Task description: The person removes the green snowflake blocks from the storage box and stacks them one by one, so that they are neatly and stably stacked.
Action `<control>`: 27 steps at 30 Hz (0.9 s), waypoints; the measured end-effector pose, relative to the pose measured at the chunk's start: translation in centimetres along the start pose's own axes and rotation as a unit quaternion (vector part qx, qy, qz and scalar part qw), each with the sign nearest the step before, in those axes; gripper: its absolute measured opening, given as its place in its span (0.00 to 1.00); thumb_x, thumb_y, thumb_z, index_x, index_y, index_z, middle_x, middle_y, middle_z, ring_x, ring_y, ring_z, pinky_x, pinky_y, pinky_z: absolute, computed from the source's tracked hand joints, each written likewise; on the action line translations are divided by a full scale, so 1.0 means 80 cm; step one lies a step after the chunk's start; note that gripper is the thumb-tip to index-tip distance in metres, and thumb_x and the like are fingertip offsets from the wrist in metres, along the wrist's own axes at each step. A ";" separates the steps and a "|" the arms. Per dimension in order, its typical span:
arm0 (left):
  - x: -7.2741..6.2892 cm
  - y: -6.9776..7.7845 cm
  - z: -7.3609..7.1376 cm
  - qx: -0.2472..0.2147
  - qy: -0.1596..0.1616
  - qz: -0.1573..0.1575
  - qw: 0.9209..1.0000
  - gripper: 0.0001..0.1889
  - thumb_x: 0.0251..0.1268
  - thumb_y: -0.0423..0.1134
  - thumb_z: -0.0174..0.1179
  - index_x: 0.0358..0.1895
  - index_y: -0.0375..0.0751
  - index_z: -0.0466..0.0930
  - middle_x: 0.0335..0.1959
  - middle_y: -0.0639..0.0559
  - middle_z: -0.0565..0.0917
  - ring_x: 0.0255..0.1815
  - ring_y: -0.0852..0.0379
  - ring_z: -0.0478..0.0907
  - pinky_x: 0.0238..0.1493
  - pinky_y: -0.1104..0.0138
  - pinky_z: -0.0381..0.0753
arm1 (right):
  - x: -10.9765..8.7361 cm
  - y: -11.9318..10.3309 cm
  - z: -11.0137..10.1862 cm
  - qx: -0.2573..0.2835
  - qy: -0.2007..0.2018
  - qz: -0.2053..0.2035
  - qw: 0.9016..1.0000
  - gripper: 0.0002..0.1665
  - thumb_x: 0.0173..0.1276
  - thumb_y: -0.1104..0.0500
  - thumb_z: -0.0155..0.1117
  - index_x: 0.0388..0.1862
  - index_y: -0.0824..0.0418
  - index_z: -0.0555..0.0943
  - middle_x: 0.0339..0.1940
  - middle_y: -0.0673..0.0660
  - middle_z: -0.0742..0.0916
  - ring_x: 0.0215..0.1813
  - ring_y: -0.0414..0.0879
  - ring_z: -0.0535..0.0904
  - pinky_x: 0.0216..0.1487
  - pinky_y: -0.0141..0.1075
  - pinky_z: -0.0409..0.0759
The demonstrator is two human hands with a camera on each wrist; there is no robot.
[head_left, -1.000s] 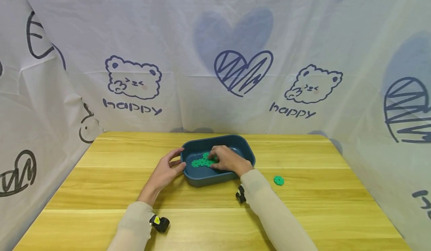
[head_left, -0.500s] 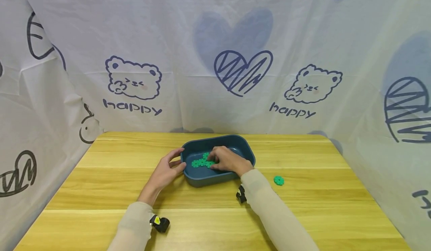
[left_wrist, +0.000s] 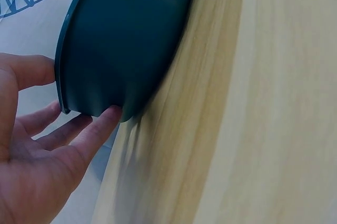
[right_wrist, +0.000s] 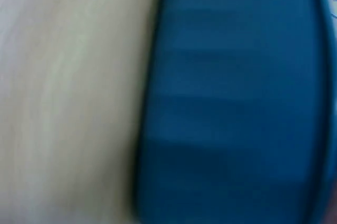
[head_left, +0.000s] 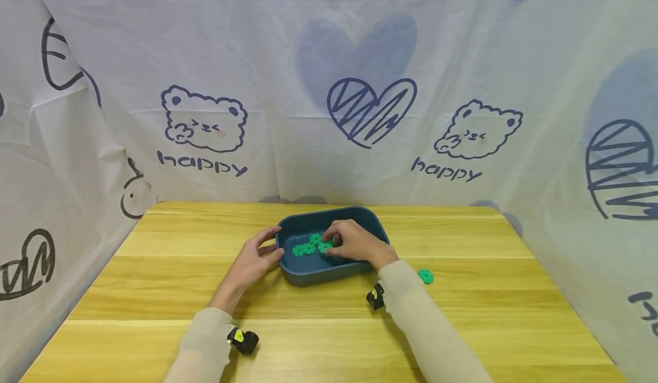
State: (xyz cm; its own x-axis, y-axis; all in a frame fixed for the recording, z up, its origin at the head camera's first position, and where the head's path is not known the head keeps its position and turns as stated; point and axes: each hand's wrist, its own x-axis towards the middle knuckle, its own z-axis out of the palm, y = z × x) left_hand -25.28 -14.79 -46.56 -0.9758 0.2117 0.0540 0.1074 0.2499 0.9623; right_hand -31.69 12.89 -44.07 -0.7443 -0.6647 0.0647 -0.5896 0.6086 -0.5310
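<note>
A dark blue rectangular bin stands on the wooden table, holding several green notched plastic building discs. My left hand rests against the bin's left end; in the left wrist view its fairly straight fingers touch the outer wall, with the thumb at the rim. Reaching in over the near right wall, my right hand pinches a green notched disc between thumb and fingers. In the right wrist view, only the blurred blue outer wall shows, with the hand almost wholly out of frame.
A single green disc lies on the table, right of the bin and close to the right sleeve. The wooden table extends toward me. White cloth with printed bears and hearts hangs behind and at both sides.
My right hand and forearm have shifted slightly right, and a green disc has come with the fingertips, apart from the left pair. The left hand and bin have hardly moved.
</note>
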 end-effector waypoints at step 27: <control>0.000 0.003 -0.001 0.003 -0.006 -0.001 1.000 0.32 0.75 0.33 0.58 0.78 0.35 0.61 0.79 0.31 0.63 0.74 0.28 0.70 0.70 0.49 0.79 | -0.157 0.023 -0.083 -0.033 0.086 0.039 0.995 0.11 0.65 0.61 0.76 0.47 0.58 0.89 0.41 0.51 0.88 0.41 0.50 0.81 0.45 0.47 0.86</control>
State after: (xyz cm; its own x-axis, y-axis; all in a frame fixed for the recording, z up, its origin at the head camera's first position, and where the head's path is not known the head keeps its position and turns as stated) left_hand -25.25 -14.85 -46.30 -0.9739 0.2219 0.0482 0.1059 0.2560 0.9609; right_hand -25.56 25.25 -40.23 -0.8279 -0.5338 0.1720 -0.5429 0.6859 -0.4846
